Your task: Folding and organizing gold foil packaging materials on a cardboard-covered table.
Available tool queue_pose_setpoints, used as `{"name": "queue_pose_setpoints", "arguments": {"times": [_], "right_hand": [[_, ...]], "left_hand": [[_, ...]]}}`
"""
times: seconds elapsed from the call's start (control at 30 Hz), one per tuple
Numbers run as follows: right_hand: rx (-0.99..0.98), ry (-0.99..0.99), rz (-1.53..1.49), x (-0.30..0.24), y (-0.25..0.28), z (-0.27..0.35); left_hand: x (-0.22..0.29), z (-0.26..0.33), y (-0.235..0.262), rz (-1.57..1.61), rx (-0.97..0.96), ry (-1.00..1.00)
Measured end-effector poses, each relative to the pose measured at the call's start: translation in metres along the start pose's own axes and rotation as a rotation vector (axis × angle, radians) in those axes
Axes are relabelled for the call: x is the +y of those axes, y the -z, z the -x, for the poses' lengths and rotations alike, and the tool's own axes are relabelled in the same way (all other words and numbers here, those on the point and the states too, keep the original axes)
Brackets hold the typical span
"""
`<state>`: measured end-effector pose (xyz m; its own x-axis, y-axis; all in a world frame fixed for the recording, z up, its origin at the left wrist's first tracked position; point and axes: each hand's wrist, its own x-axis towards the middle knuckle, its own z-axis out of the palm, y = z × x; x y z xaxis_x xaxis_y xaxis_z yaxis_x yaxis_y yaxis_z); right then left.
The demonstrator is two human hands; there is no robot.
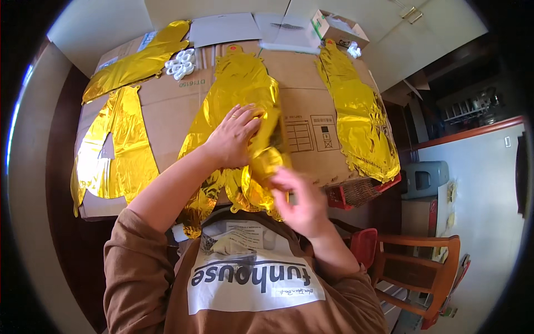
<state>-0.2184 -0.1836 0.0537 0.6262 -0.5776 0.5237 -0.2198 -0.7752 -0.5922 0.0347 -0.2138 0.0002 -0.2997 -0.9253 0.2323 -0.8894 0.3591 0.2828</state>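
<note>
Several flat gold foil balloons [233, 78] lie in a pile in the middle of the cardboard-covered table. My left hand [236, 132] rests on this pile, its fingers stretched forward over the creased foil and pressing it down. Beside it, a loose foil flap [267, 145] is lifted and folded. At the pile's near right side is my right hand [300, 200], blurred, with thumb and forefinger apart close to the flap's edge. Whether those fingertips touch the foil is unclear. Crinkled lower ends of the foil hang over the near table edge against my sweatshirt.
An A-shaped gold foil balloon [130, 150] lies left. More foil is stacked far left and in a right-hand stack [356, 111]. White ribbon coils [181, 64], a white sheet [225, 29] and an open carton [340, 28] sit behind. A wooden chair [417, 267] stands right.
</note>
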Motion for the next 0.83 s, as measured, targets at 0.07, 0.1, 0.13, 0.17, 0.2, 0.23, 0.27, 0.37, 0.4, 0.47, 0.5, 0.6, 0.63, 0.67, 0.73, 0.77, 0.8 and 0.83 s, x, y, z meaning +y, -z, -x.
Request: {"name": "queue_pose_setpoints", "arguments": {"times": [0.07, 0.1, 0.13, 0.17, 0.2, 0.23, 0.27, 0.37, 0.4, 0.47, 0.5, 0.6, 0.63, 0.67, 0.73, 0.77, 0.8, 0.83], "right_hand": [[-0.178, -0.058, -0.270, 0.001, -0.015, -0.002], [-0.253, -0.054, -0.349, 0.003, -0.013, -0.006], [-0.225, -0.122, -0.424, 0.015, -0.008, -0.004], [-0.198, -0.189, -0.499, 0.038, -0.002, 0.002], [-0.167, -0.260, -0.577, 0.058, 0.004, 0.007], [-0.061, -0.265, -0.314, 0.077, 0.014, -0.002], [0.045, -0.267, -0.051, 0.095, 0.020, -0.014], [-0.097, -0.127, 0.412, 0.120, 0.015, -0.031], [-0.208, -0.135, 0.316, 0.120, 0.007, -0.036], [-0.305, -0.009, 0.417, 0.108, -0.008, -0.043], [-0.332, 0.023, 0.404, 0.110, -0.013, -0.041], [-0.331, 0.051, 0.434, 0.111, -0.018, -0.043], [-0.335, 0.058, 0.463, 0.111, -0.017, -0.042], [-0.346, 0.060, 0.475, 0.110, -0.017, -0.042], [-0.367, 0.063, 0.502, 0.109, -0.013, -0.041], [-0.372, 0.064, 0.510, 0.110, -0.012, -0.041], [-0.377, 0.071, 0.515, 0.110, -0.013, -0.042], [-0.382, 0.078, 0.520, 0.110, -0.014, -0.042]], "left_hand": [[-0.013, 0.007, -0.010, -0.037, 0.000, -0.062], [-0.018, 0.010, -0.015, -0.138, -0.012, -0.083], [-0.019, 0.010, -0.015, -0.237, -0.025, -0.107], [-0.019, 0.010, -0.016, -0.251, -0.033, -0.094], [-0.016, 0.008, -0.013, -0.252, -0.082, -0.074], [-0.011, 0.005, -0.007, -0.251, -0.128, -0.056], [-0.007, 0.001, 0.000, -0.250, -0.175, -0.037], [0.007, -0.005, 0.018, -0.211, -0.280, 0.008], [0.002, -0.004, 0.015, -0.206, -0.214, -0.012], [-0.012, 0.004, -0.006, -0.192, -0.089, -0.050], [-0.021, 0.005, -0.021, -0.253, 0.012, -0.102], [-0.038, 0.006, -0.040, -0.334, 0.193, -0.196], [-0.038, 0.006, -0.040, -0.285, 0.172, -0.197], [-0.037, 0.005, -0.040, -0.236, 0.151, -0.197], [-0.026, 0.006, -0.025, -0.168, 0.076, -0.170], [-0.023, 0.006, -0.020, -0.134, 0.039, -0.155], [-0.023, 0.006, -0.019, -0.137, 0.024, -0.146], [-0.024, 0.006, -0.017, -0.139, 0.009, -0.138]]}}
